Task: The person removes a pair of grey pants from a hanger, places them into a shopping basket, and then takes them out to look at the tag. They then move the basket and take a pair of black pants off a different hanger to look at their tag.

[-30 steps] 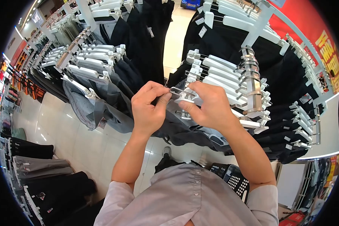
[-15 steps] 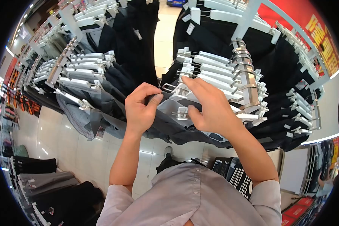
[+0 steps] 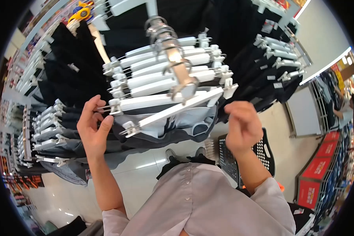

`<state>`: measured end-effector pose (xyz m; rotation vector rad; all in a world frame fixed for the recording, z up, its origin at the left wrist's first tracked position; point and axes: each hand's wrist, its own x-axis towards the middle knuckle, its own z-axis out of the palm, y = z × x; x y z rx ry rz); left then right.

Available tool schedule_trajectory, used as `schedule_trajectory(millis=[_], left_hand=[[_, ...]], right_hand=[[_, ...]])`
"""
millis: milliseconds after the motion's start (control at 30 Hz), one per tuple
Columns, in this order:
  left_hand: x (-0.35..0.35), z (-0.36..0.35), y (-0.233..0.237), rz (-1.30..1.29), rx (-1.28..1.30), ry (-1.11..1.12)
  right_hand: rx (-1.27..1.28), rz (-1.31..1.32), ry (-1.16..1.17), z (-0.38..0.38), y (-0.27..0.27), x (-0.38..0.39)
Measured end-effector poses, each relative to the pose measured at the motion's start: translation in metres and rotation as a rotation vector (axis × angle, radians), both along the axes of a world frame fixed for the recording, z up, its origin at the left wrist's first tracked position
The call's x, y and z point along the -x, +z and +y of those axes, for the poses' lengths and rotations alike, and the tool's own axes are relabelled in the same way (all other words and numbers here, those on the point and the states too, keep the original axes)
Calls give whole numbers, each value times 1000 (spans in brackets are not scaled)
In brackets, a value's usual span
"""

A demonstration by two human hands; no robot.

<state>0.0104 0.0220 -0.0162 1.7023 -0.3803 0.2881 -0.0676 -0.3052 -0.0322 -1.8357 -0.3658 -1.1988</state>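
My left hand (image 3: pixel 93 128) is at the left end of a white clip hanger (image 3: pixel 157 101), thumb and fingers apart beside its metal-wired clip (image 3: pixel 115 107). The frontmost white hanger (image 3: pixel 181 112) slants up to the right, its left clip just right of my thumb. Below these hangers are dark grey trousers (image 3: pixel 145 143) with a pale inner waistband (image 3: pixel 155 128). My right hand (image 3: pixel 244 128) hovers near the front hanger's right clip (image 3: pixel 229 88), fingers loosely curled with a gap to the thumb and nothing between them.
A metal rail (image 3: pixel 177 65) with hooks carries several white hangers. More dark trousers hang at the left (image 3: pixel 65 70) and right (image 3: pixel 251 78). Near my feet stands a black perforated basket (image 3: pixel 229 161). Red panels (image 3: pixel 316 173) line a shelf at the right, with a person (image 3: pixel 344 114) beyond.
My view has swung right. My hands have moved apart: the left is at the hanger's left clip, the right has left the clips for the hanger's right side. The front hanger now slants.
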Motion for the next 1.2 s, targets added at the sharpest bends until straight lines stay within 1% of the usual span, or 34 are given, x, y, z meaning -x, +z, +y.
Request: schedule_trajectory(millis=[67, 100, 133, 167, 200, 267, 300, 367, 400, 467, 533, 600, 667, 700, 800, 833, 867, 967, 1000, 1033, 1067, 1133, 1167, 1200], left_hand=[[-6, -11, 5, -48, -72, -50], [-7, -14, 7, 6, -132, -58], [-8, -15, 10, 54, -193, -64], [-10, -17, 13, 102, -254, -70], [-13, -18, 13, 119, -287, -9], [-15, -17, 21, 103, -445, 21], [-16, -21, 28, 76, -530, -10], [-14, -27, 40, 27, -687, -59], [-14, -28, 40, 33, -658, -65], [-18, -27, 31, 37, -598, -77], [-18, -24, 22, 45, -511, -88], [-14, -27, 16, 38, -452, -89], [-8, -30, 15, 53, -448, -37], [-4, -33, 15, 59, -445, -11], [5, -40, 15, 64, -426, 22], [9, -40, 14, 60, -418, 36], [15, -45, 12, 67, -335, 56], [23, -46, 9, -88, -365, 96], [26, -50, 9, -130, -351, 130], [25, -48, 9, -231, -403, 116], [24, -48, 8, -324, -452, 90], [25, -49, 7, -418, -452, 109], [24, -46, 3, -427, -423, 87], [26, -45, 0, -299, -353, 90]], right_hand=[[-135, 145, -132, -29, -24, -1], [-315, 250, -95, -35, -33, -2], [-403, 312, -48, -43, -42, -4], [-484, 339, -51, -49, -52, -9], [-567, 367, -55, -53, -60, -14], [-723, 440, 85, -61, -67, -18], [-800, 475, 168, -63, -70, -20], [-999, 657, 392, -72, -74, -26], [-1088, 745, 510, -77, -75, -30], [-1010, 802, 595, -79, -74, -37], [-910, 837, 639, -76, -61, -38], [-822, 809, 665, -77, -66, -43], [-718, 762, 667, -82, -68, -47], [-723, 754, 725, -83, -61, -47], [-682, 780, 750, -77, -50, -42], [-670, 784, 679, -74, -49, -43], [-635, 773, 607, -70, -53, -43], [-511, 639, 634, -69, -56, -38], [-475, 645, 582, -70, -64, -38], [-429, 722, 498, -68, -54, -35], [-347, 661, 481, -70, -58, -40], [-189, 559, 397, -65, -54, -44], [-41, 468, 376, -64, -50, -47], [-20, 469, 375, -61, -47, -49]])
